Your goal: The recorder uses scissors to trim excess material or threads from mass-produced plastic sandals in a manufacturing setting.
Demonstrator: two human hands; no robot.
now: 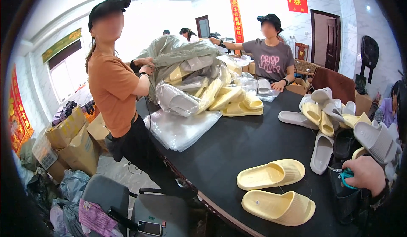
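Observation:
At the lower right, my right hand (365, 175) is closed round the teal handles of a pair of scissors (346, 178). The metal blades point left, over a dark bag or case (345, 192) on the table. Left of them lie two pale yellow slide slippers side by side, one farther (271, 174) and one nearer (277, 207). A thin loose thread shows near their right ends. Just beyond the scissors lies a grey slipper (322, 152), and a heap of grey and yellow slippers (375, 139) spreads behind my hand. My left hand is out of view.
Across the black table (203, 152) stands a big sack (182, 50) spilling bagged slippers; clear plastic bags (182, 129) lie before it. A person in orange (112, 84) holds the sack; another in grey (269, 54) reaches toward it. Chairs (159, 211) and cardboard boxes (76, 152) stand left.

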